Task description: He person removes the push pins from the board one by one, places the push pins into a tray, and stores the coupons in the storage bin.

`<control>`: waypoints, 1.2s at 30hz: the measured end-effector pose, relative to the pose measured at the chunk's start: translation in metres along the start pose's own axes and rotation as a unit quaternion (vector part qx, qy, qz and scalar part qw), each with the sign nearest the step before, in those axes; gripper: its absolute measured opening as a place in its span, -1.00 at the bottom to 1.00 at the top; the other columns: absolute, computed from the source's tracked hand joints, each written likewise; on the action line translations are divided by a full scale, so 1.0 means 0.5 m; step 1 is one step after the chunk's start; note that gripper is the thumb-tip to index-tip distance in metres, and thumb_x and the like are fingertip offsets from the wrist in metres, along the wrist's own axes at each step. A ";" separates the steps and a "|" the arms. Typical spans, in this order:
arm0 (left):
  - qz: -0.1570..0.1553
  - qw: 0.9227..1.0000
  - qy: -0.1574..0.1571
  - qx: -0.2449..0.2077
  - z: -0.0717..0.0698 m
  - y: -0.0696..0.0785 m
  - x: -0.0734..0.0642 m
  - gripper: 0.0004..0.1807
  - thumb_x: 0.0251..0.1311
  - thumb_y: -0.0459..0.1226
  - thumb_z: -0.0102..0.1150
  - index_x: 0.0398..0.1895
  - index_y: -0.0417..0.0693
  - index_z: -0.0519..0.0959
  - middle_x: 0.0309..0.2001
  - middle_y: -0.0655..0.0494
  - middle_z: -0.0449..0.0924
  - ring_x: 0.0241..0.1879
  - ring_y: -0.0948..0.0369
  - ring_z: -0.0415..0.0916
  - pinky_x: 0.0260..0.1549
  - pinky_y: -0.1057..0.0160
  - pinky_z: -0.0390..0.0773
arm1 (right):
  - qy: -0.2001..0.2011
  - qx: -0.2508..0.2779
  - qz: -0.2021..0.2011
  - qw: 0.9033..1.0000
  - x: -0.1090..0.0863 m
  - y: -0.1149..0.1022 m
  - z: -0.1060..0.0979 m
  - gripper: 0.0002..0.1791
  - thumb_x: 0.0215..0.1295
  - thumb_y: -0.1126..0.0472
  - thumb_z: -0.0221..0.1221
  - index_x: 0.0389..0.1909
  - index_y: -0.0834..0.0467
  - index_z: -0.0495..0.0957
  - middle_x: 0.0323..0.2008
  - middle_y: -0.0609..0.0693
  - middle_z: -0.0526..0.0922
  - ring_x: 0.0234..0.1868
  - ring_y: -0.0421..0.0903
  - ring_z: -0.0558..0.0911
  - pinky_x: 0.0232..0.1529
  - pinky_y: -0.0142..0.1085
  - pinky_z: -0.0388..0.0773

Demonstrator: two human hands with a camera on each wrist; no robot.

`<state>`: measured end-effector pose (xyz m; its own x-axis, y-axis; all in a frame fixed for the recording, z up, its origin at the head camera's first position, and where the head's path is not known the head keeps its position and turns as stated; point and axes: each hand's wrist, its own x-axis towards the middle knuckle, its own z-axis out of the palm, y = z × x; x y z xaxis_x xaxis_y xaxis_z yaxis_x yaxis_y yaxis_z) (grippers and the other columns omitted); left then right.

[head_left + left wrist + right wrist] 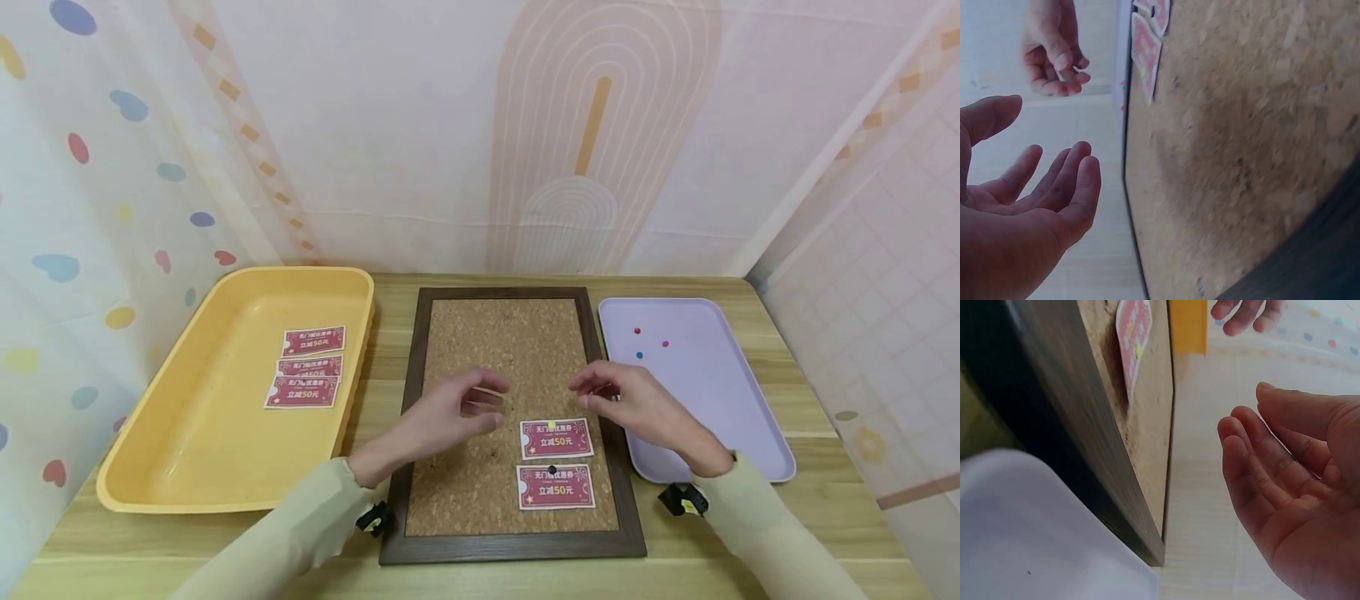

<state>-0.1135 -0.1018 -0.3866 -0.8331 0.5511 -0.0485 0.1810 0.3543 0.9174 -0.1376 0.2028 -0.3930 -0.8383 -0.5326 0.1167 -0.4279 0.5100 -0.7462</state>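
A cork board (pixel 480 350) in a dark wood frame lies on the table. Two red and white coupons are on its lower right: the upper coupon (pixel 557 444) carries a yellow-green pushpin (pixel 552 425), the lower coupon (pixel 557 492) a black pushpin (pixel 552 470). Above the board's middle hovers my left hand (pixel 457 412), fingers relaxed and apart from the thumb, holding nothing. My right hand (pixel 633 400) hangs over the board's right frame edge, fingers loosely bent. In the right wrist view, no object shows between the right hand's (pixel 1291 469) thumb and fingers.
At the left, a yellow tray (pixel 225 433) holds three more coupons (pixel 302 392), two of them overlapping. A lilac tray (pixel 720 400) to the right holds a few small pushpins: red (pixel 637 331), pink (pixel 665 343) and blue (pixel 640 355). Patterned curtains (pixel 390 133) stand behind the table.
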 end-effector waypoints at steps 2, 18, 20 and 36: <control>-0.007 1.000 -0.004 0.005 0.008 -0.006 0.006 -0.54 0.40 -0.33 0.26 0.29 -0.30 0.47 0.20 -0.21 0.59 0.20 -0.12 0.57 0.15 0.05 0.59 | -0.013 -0.002 0.002 1.000 0.002 0.000 0.004 -0.83 0.39 0.41 0.27 -0.04 0.26 0.68 -0.13 0.07 0.75 -0.15 -0.14 0.69 -0.07 -0.22 0.65; -0.023 0.995 -0.024 0.097 0.044 -0.020 0.034 -0.61 0.28 -0.39 0.32 0.16 -0.25 0.55 0.01 -0.04 0.65 -0.02 0.10 0.63 0.00 0.15 0.64 | -0.088 -0.024 -0.003 0.996 0.018 -0.001 0.025 -0.81 0.37 0.37 0.30 -0.02 0.22 0.69 -0.14 -0.01 0.73 -0.13 -0.19 0.68 -0.10 -0.28 0.64; -0.018 0.993 -0.027 0.116 0.047 -0.023 0.038 -0.63 0.28 -0.38 0.33 0.14 -0.25 0.57 -0.02 -0.02 0.66 -0.06 0.15 0.62 -0.04 0.16 0.64 | -0.094 -0.029 -0.007 0.995 0.021 0.000 0.027 -0.81 0.37 0.37 0.31 -0.03 0.21 0.70 -0.14 -0.03 0.73 -0.15 -0.21 0.67 -0.11 -0.28 0.63; -0.015 0.979 -0.053 0.195 0.058 -0.028 0.064 -0.69 0.25 -0.31 0.37 0.04 -0.19 0.65 -0.19 0.11 0.59 -0.22 0.24 0.49 -0.21 0.22 0.53 | -0.141 -0.064 0.011 0.988 0.037 0.017 0.039 -0.87 0.37 0.31 0.33 -0.11 0.13 0.74 -0.20 -0.14 0.68 -0.21 -0.26 0.59 -0.15 -0.31 0.57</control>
<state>-0.1275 -0.0673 -0.4124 -0.7856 0.6042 -0.1330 0.3607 0.6220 0.6950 -0.1502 0.1840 -0.4102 -0.7286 -0.6778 -0.0989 -0.4645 0.5949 -0.6560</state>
